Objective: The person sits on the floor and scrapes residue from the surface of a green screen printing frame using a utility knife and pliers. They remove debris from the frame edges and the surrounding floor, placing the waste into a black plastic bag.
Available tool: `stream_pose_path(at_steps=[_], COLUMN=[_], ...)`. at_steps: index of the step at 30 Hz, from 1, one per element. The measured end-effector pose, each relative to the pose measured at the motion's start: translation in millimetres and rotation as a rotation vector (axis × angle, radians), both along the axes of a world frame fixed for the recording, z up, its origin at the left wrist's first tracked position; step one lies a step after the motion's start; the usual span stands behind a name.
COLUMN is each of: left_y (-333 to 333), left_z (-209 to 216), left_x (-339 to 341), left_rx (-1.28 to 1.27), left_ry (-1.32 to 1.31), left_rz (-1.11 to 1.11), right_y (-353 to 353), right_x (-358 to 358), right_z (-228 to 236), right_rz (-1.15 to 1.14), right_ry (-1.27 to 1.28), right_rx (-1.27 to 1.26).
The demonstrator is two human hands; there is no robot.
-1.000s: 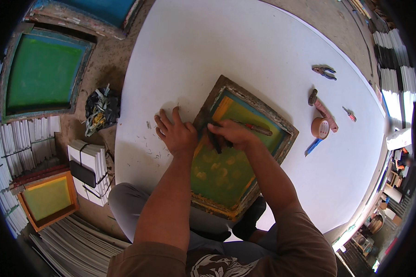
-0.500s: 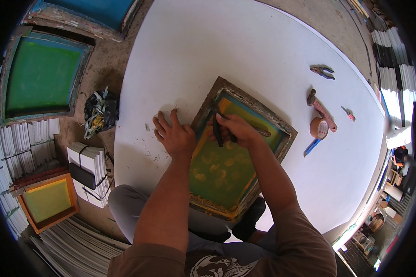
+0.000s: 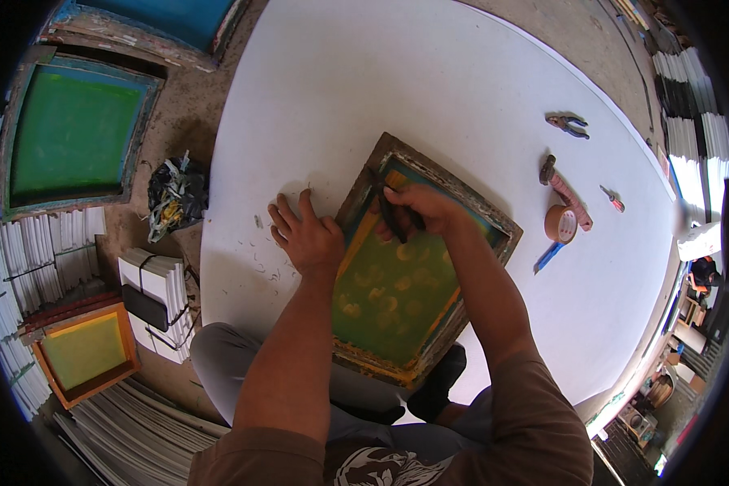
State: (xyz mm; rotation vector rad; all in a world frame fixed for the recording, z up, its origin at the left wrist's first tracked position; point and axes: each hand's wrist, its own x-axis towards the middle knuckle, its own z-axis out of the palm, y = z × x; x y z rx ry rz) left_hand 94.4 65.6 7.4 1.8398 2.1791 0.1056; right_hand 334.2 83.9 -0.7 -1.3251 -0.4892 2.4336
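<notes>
A wooden-framed screen (image 3: 393, 304) lies tilted at an angle on a broad white surface (image 3: 348, 81), directly before the seated person. Its weathered wooden rails (image 3: 449, 186) look stiff, rough and fairly light; the yellow-green sheet stretched inside is probably thin, taut and easily punctured, so opposite rails seem the safest hold.

The right hand (image 3: 423, 212) grasps dark-handled pliers (image 3: 393, 217) above the frame's far left part; their jaws are hard to make out. The pliers are likely rigid and compact, best held by the handles, away from the sheet. The left hand (image 3: 306, 236) is spread, fingers on the white surface, thumb near the left rail, its grip released.

Small scraps (image 3: 274, 271) lie left of the frame. To the right are a hammer (image 3: 565, 190), a tape roll (image 3: 560, 224) and, farther away, spare pliers (image 3: 568, 124). Beyond the left edge sit a black bag (image 3: 178, 198) and a green screen (image 3: 77, 134).
</notes>
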Motion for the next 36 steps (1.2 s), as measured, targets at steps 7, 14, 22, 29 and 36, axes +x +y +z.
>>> stream_pose_path(at_steps=[7, 14, 22, 29, 36], left_y=[0.1, -0.5, -0.6, -0.1, -0.9], left_z=[-1.1, -0.9, -1.1, -5.4, -2.3], left_x=[-2.0, 0.4, -1.1, -2.9, -6.5], left_rx=[-0.018, -0.034, -0.027, -0.051, -0.070], left_ry=[-0.010, -0.007, 0.025, -0.006, -0.011], left_rz=[0.008, -0.001, 0.001, -0.002, -0.007], right_y=[0.4, -9.9, -22.3, -42.4, -8.6], right_x=[-15.9, -37.2, -60.2, -101.7, -85.8], right_z=[12.6, 16.4, 22.7, 36.2, 59.7], right_rz=[0.017, -0.093, 0.144, 0.156, 0.425], right_ry=[-0.263, -0.469, -1.008, -0.954, -0.690], right_rx=[0.045, 0.192, 0.626, 0.774, 0.530])
